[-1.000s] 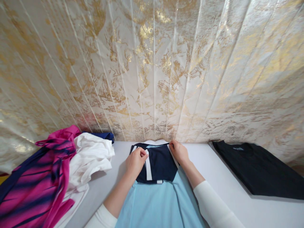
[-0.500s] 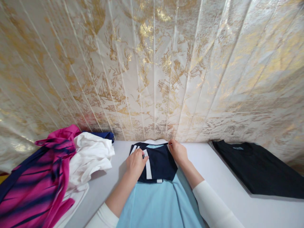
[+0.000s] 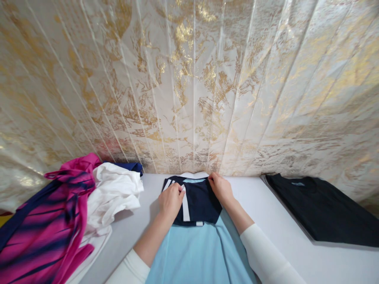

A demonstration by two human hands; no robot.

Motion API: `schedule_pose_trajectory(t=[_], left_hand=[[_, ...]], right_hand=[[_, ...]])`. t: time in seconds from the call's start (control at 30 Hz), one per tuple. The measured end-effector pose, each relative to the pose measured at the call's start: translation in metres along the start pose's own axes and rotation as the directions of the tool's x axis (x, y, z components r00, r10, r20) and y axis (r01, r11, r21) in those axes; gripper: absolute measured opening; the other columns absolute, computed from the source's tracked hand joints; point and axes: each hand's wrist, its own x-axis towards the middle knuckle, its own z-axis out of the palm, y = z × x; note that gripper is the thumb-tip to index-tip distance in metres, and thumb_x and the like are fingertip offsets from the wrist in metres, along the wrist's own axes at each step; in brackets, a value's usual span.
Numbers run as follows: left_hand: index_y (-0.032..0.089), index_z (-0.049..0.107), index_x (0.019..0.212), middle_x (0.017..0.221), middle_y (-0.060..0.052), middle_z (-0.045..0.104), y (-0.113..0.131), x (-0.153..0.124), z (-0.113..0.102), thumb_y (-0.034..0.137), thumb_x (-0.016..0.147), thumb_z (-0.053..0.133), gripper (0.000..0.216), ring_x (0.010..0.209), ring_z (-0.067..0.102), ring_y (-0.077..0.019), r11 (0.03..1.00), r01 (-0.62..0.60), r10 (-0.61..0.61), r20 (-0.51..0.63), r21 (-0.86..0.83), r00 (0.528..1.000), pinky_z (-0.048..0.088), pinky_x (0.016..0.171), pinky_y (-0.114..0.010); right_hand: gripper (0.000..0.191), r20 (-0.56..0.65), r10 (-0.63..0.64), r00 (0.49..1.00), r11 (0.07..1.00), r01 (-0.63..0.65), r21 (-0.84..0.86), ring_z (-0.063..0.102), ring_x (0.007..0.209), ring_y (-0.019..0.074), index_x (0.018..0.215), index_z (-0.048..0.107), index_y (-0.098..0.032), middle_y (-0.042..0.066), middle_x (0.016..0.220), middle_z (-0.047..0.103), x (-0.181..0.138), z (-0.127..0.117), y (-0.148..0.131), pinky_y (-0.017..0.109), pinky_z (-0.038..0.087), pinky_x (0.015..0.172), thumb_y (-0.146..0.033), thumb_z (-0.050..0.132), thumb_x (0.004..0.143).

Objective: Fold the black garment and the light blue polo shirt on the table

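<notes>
A light blue shirt (image 3: 197,252) lies lengthwise in front of me, with navy fabric (image 3: 203,203) carrying white stripes folded across its far end. On the left of this navy part, my left hand (image 3: 171,200) is closed, thumb and fingers pinching the fabric beside a white stripe. My right hand (image 3: 221,188) pinches the navy fabric at its far right corner, close to the wall. A strip of light blue and a white edge show between the hands at the far end. The shirt's near end runs out of view.
To the left lie a rumpled pink and navy striped garment (image 3: 56,221), a crumpled white garment (image 3: 117,195) and some dark blue cloth (image 3: 130,167). Folded black shirts (image 3: 322,209) rest at right on the white table (image 3: 276,244). A gold-patterned wall covering (image 3: 192,86) rises behind.
The fingers of my left hand have drawn in slightly at the white stripe. My right hand stays almost in place at the corner, and the view has shifted a little.
</notes>
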Motion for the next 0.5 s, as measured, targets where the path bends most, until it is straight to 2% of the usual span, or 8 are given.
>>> schedule_pose_trajectory(t=[0.5], left_hand=[[0.026,0.063,0.077,0.081,0.005,0.069,0.0,0.002,-0.013,0.029,0.081,0.064,0.006,0.075,0.064,-0.0138,0.998,0.014,-0.012,0.043,-0.054,0.999,0.033,0.058,-0.023]], right_hand=[[0.017,-0.013,0.033,0.999,0.999,-0.033,-0.013,0.064,0.079,0.0151,0.101,0.056,-0.02,0.005,0.096,0.069,0.0,-0.001,0.0,0.024,0.034,0.063,-0.023,0.04,0.096]])
